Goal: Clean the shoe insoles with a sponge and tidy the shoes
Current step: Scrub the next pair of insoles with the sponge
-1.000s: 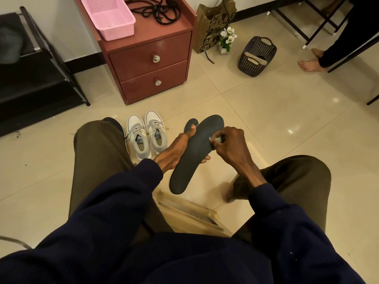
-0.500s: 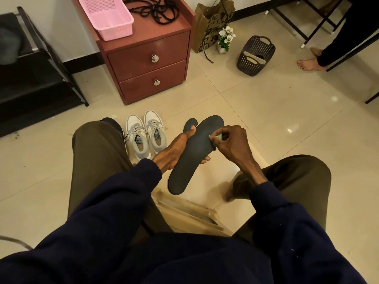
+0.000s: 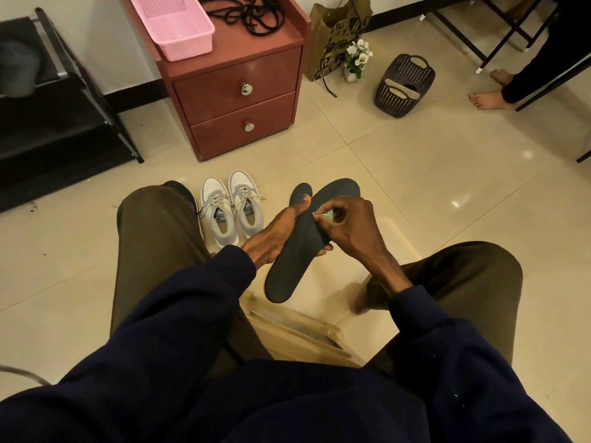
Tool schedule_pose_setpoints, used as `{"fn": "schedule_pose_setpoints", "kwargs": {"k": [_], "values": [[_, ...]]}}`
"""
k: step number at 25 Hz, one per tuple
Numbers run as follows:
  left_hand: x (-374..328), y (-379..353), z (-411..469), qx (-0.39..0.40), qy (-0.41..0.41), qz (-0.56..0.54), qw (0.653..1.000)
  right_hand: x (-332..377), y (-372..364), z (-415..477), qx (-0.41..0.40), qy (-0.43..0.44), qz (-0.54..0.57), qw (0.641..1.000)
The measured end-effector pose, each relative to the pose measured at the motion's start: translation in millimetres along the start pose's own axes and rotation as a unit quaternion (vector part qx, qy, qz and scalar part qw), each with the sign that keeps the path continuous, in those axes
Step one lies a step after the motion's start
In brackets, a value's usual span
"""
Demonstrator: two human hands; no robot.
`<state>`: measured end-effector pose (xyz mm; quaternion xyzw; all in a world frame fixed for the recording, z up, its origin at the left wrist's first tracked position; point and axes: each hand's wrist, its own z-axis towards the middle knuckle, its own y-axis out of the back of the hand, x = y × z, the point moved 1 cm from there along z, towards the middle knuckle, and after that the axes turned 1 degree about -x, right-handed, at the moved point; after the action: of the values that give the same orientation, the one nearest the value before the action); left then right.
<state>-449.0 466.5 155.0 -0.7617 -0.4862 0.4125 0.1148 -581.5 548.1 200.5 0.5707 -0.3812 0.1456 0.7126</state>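
- Your right fingers [image 3: 339, 208] are curled in tight and pinch a small green sponge [image 3: 328, 216] against the upper face of the dark insole [image 3: 295, 260], a little above its middle.
- Your right hand [image 3: 351, 231] comes in from the right with the knuckles up. Only a scrap of the sponge shows between the fingertips.
- Your left hand [image 3: 271, 241] grips the insole from underneath. The thumb [image 3: 299, 210] lies along its left edge, and the other fingertips peek out under the right edge.
- You hold the insole in the air between your knees, tilted, toe end away from you and heel end toward you, above a light wooden stool [image 3: 297, 330].
- The tip of a second insole [image 3: 300, 190] shows just beyond your left thumb; the rest is hidden.
- A pair of white-and-grey sneakers [image 3: 232, 207] stands side by side on the tiled floor [image 3: 399, 174], toes away from you, just beside your left knee and in front of a red-brown two-drawer cabinet [image 3: 240, 103].
- A dark shoe [image 3: 182, 189] is mostly hidden behind that knee.
- On the cabinet sit a pink basket [image 3: 172, 25] and a tangle of black cord [image 3: 252, 11].
- To the cabinet's right are a brown paper bag [image 3: 335, 33], a small pot of white flowers [image 3: 356, 60] and a dark perforated basket [image 3: 404, 86].
- A black shoe rack [image 3: 48, 123] stands at the left, and another person's bare foot [image 3: 487, 99] is at the far right.
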Motion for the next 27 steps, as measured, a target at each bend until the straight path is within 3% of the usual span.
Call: {"fn": "schedule_pose_setpoints", "kwargs": {"k": [5,11,16,22,27], "values": [[1,-6,-3,0.033,-0.001,0.014,0.999,-27,19,11,-0.13,-0.074,-0.037,0.988],[-1,-4,-3,-0.014,0.0,-0.009,1.0,6,-6,-2,0.003,0.017,-0.021,1.0],[1,-10,-7,0.031,0.0,0.019,0.999,-34,23,12,-0.123,-0.076,-0.076,0.987],[-1,-3,-4,-0.01,-0.009,0.007,1.0,-3,-1,-1,-0.019,0.004,-0.026,0.999],[2,-6,-4,0.034,-0.003,0.023,0.999,-32,25,10,-0.115,-0.085,-0.061,0.988]]}}
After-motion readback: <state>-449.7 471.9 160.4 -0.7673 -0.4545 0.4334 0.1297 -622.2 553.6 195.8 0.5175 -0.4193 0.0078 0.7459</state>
